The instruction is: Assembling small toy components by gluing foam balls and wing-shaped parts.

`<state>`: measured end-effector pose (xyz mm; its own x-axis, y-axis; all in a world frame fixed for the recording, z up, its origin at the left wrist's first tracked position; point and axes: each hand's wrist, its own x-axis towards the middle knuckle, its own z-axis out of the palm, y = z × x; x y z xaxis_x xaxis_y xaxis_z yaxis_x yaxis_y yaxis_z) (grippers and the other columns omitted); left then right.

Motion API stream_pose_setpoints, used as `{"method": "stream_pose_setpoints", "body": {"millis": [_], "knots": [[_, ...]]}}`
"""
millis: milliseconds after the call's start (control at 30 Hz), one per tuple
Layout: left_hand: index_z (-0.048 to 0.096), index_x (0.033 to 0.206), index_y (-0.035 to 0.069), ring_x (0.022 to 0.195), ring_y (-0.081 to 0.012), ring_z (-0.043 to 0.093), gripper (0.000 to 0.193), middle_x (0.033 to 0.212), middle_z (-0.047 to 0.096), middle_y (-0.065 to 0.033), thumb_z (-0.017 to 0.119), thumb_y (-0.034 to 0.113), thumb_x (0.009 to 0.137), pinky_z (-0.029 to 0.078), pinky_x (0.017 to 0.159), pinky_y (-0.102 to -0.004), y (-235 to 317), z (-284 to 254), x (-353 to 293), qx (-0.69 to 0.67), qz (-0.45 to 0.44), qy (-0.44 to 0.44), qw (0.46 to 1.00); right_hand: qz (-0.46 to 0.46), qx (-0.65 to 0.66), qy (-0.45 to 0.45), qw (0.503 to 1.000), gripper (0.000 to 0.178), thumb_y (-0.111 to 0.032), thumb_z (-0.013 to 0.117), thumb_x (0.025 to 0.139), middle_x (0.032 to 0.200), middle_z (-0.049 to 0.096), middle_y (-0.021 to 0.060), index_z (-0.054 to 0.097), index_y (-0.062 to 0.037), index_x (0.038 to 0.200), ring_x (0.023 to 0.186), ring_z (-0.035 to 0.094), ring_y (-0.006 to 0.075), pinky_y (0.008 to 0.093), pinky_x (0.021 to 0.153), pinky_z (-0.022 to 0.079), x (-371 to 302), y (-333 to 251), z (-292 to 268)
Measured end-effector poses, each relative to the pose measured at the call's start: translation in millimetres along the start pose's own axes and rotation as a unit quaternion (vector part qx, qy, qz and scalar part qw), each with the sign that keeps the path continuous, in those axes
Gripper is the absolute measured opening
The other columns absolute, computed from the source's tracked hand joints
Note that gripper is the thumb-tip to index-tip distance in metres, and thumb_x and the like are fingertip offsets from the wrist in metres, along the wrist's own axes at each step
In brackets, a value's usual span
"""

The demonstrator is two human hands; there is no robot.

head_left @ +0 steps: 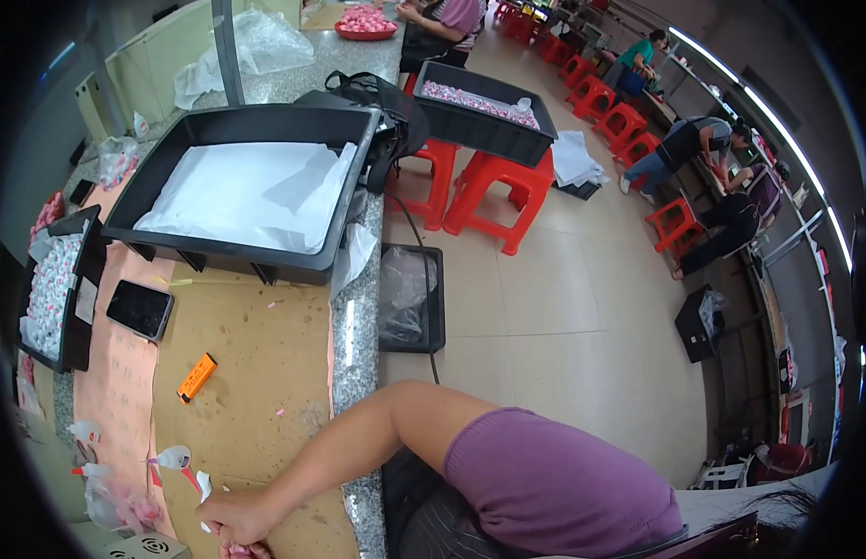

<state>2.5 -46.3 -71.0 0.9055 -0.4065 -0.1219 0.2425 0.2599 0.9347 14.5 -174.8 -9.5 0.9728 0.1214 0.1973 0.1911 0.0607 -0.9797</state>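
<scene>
My right hand (235, 515) is closed low over the brown cardboard (256, 373) at the bottom left, its arm in a purple sleeve. White material (204, 486) shows beside its fingers; whether they hold it I cannot make out. Just below, at the picture's lower edge, only a little of my left hand (245, 552) shows, close against the right; its fingers are mostly hidden. Near the right hand lies a small squeeze bottle (176, 457) with a red piece beside it. An orange box-shaped item (197, 377) and a dark phone (140, 309) lie farther off.
A large black tray (242, 253) lined with white sheets stands beyond the cardboard. A black bin (80, 321) of small pink-and-white pieces is at the left. Red stools (498, 200) stand right of the bench, one under another filled bin (484, 135). People work farther back.
</scene>
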Motion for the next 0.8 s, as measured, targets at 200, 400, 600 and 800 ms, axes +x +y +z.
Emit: {"method": "stream_pose_setpoints", "body": {"millis": [200, 400, 600, 800], "knots": [[0.051, 0.117, 0.008, 0.089, -0.0196, 0.052, 0.037, 0.1, 0.053, -0.007, 0.062, 0.023, 0.085, 0.044, 0.082, -0.0324, 47.1, 11.4, -14.5, 0.005, -0.057, 0.032, 0.998, 0.04, 0.119, 0.041, 0.991, 0.012, -0.002, 0.062, 0.063, 0.063, 0.055, 0.0149, 0.051, -0.0006, 0.067, 0.058, 0.057, 0.0275, 0.037, 0.048, 0.044, -9.9, -7.9, -10.7], [0.055, 0.104, 0.0, 0.059, -0.0106, 0.043, 0.025, 0.077, 0.056, -0.005, 0.055, 0.016, 0.085, 0.032, 0.05, -0.0208, 50.2, -6.8, -30.9, -0.218, -0.096, 0.172, 0.956, -0.111, -0.042, 0.055, 0.991, 0.014, 0.002, 0.058, 0.067, 0.06, 0.054, 0.0131, 0.044, 0.0013, 0.066, 0.058, 0.058, 0.0237, 0.0345, 0.047, 0.044, -8.1, 15.7, 7.7], [0.059, 0.093, 0.0, 0.058, -0.0092, 0.043, 0.017, 0.075, 0.055, -0.0039, 0.052, 0.013, 0.084, 0.032, 0.051, -0.0213, 61.1, 30.4, -28.1, 0.039, 0.056, 0.125, 0.99, 0.044, 0.13, -0.025, 0.99, 0.015, 0.006, 0.054, 0.075, 0.058, 0.053, 0.0099, 0.042, 0.0015, 0.067, 0.056, 0.061, 0.0183, 0.0296, 0.045, 0.047, -9.5, 3.0, -4.7], [0.059, 0.091, 0.001, 0.057, -0.0098, 0.042, 0.017, 0.072, 0.053, -0.003, 0.052, 0.015, 0.083, 0.032, 0.052, -0.0223, 54.3, 22.2, -25.8, 0.099, 0.06, 0.065, 0.991, -0.031, 0.034, 0.021, 0.999, 0.013, -0.003, 0.061, 0.071, 0.065, 0.056, 0.008, 0.049, -0.0014, 0.074, 0.061, 0.059, 0.0169, 0.0303, 0.049, 0.046, 8.7, 39.6, 11.3]]}}
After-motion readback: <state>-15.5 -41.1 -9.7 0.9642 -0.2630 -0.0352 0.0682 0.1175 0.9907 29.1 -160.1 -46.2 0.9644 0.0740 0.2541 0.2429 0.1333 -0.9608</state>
